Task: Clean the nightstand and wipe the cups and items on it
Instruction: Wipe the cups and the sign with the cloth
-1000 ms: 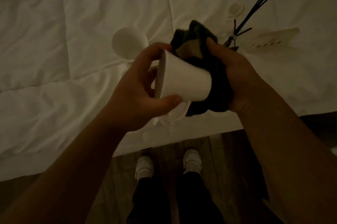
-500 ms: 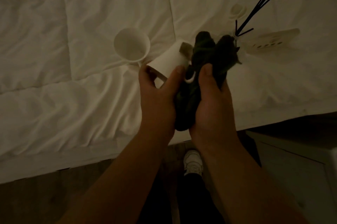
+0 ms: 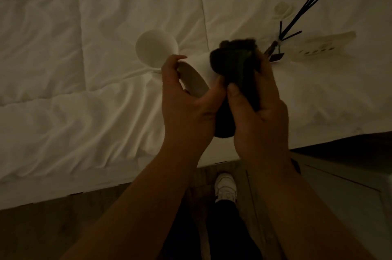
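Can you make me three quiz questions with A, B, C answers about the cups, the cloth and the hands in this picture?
1. Where is the second white cup?
A. lying on the white bedding
B. on the floor
C. in the right hand

2. What colour is the cloth?
A. white
B. dark
C. bright yellow

3. What is the left hand doing?
A. hanging free
B. pressing flat on the bed
C. holding a white cup by its rim

Answers:
1 A, it rests on the bedding behind the hands, its open mouth towards the camera.
2 B, the cloth looks near black against the held cup, though the dim light hides the exact shade.
3 C, its fingers and thumb curl round the cup's open end while the right hand has its grip on the cloth, pressed to the cup's side.
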`<state>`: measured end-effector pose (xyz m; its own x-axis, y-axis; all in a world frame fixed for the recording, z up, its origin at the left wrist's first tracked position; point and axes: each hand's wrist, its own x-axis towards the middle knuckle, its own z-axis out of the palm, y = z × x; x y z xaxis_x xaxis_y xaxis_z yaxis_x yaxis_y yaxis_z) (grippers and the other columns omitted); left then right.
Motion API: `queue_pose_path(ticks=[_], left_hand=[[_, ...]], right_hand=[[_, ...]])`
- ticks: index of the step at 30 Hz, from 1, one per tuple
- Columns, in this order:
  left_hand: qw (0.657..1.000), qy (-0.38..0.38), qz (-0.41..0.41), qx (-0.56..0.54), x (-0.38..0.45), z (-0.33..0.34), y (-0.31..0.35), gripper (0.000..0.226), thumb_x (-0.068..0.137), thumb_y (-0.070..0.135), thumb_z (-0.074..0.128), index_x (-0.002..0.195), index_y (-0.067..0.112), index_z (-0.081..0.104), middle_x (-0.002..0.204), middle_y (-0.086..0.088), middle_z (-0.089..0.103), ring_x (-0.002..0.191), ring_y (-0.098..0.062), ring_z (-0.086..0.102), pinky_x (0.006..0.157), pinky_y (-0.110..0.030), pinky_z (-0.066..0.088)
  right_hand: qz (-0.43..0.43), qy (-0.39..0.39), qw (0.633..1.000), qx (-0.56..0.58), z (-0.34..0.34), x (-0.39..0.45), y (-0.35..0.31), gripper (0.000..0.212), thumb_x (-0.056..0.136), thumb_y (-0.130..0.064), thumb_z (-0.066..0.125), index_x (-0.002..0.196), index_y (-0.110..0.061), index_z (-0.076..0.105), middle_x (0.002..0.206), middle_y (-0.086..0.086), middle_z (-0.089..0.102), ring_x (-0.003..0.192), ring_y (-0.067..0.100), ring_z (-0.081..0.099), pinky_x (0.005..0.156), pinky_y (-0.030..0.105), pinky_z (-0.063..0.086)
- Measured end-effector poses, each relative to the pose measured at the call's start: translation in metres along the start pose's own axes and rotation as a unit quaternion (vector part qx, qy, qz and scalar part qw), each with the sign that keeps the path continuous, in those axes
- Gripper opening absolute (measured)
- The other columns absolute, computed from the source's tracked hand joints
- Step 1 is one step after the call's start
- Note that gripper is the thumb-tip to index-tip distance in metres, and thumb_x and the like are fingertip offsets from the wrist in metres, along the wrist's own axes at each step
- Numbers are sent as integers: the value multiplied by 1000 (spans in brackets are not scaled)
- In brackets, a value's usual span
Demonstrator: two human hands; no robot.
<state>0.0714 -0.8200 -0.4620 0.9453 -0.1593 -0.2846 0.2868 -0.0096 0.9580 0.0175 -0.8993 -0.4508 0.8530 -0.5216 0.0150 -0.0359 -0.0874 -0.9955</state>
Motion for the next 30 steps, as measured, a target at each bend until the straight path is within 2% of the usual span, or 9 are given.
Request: queue_pose_path(ticks=[6, 10, 12, 15, 21, 23, 25, 28, 30], left_hand=[[977, 42, -131, -161, -16, -8, -19, 59, 71, 45, 71, 123, 29, 50, 123, -6, 61, 95, -25, 69, 63, -34, 55], [986, -27, -89, -141, -24, -11, -25, 67, 76, 32, 73, 136, 25, 45, 128, -4, 60, 107, -22, 65, 74, -33, 56], [986, -66, -60, -139, -23, -17, -24, 76, 76, 25, 71, 143, 23, 37, 136, -7, 54, 116, -21, 60, 85, -32, 54], [981, -158, 0, -114, -11, -31, -14, 82, 77, 18, 66, 148, 18, 26, 146, -11, 40, 125, -19, 53, 91, -32, 51], [933, -344, 73, 77, 12, -33, 16, 80, 80, 15, 63, 146, 16, 17, 135, 14, 44, 126, -3, 48, 91, -18, 47], [919, -364, 40, 144, 23, -36, 26, 80, 76, 28, 67, 145, 26, 25, 128, 23, 50, 120, 2, 52, 86, -15, 49], [894, -380, 23, 234, 32, -37, 33, 91, 70, 44, 69, 148, 32, 25, 129, 22, 53, 117, 2, 54, 87, -18, 51], [842, -382, 43, 378, 34, -30, 36, 103, 66, 57, 69, 152, 26, 21, 135, 13, 51, 117, -5, 54, 90, -25, 52], [843, -353, 46, 403, 29, -23, 36, 108, 65, 60, 71, 151, 21, 18, 131, 17, 47, 114, -4, 51, 86, -14, 46]], right_hand=[[-71, -43, 985, -153, 0, -17, 15, 34, 93, -25, 56, 125, -29, 50, 143, -5, 42, 131, 16, 45, 104, 26, 40], [133, 55, 987, 65, -7, 1, 11, 22, 88, -36, 58, 105, -49, 63, 107, -22, 68, 102, 2, 64, 83, 25, 53], [223, 58, 963, 141, -14, 15, 11, 15, 85, -40, 60, 98, -40, 68, 97, -11, 73, 93, 11, 69, 78, 32, 55], [309, -18, 909, 279, -24, 33, 12, 39, 78, -46, 61, 111, -26, 68, 110, 3, 72, 101, 24, 68, 78, 38, 56], [432, -132, 784, 427, -35, 34, 14, 41, 94, -47, 44, 111, -19, 70, 97, 4, 69, 84, 23, 66, 65, 33, 57], [419, -123, 810, 391, -37, 33, 14, 41, 91, -45, 50, 122, -21, 65, 102, 6, 69, 84, 25, 67, 64, 34, 56], [369, -107, 874, 298, -41, 34, 16, 38, 83, -42, 57, 116, -26, 67, 107, 7, 71, 90, 28, 69, 72, 40, 59], [287, -80, 949, 100, -39, 31, 16, 18, 87, -39, 59, 99, -34, 71, 99, -3, 74, 90, 19, 71, 74, 37, 59], [230, -54, 972, 11, -41, 28, 15, 11, 91, -37, 58, 94, -40, 69, 93, -11, 74, 87, 12, 70, 75, 35, 58]])
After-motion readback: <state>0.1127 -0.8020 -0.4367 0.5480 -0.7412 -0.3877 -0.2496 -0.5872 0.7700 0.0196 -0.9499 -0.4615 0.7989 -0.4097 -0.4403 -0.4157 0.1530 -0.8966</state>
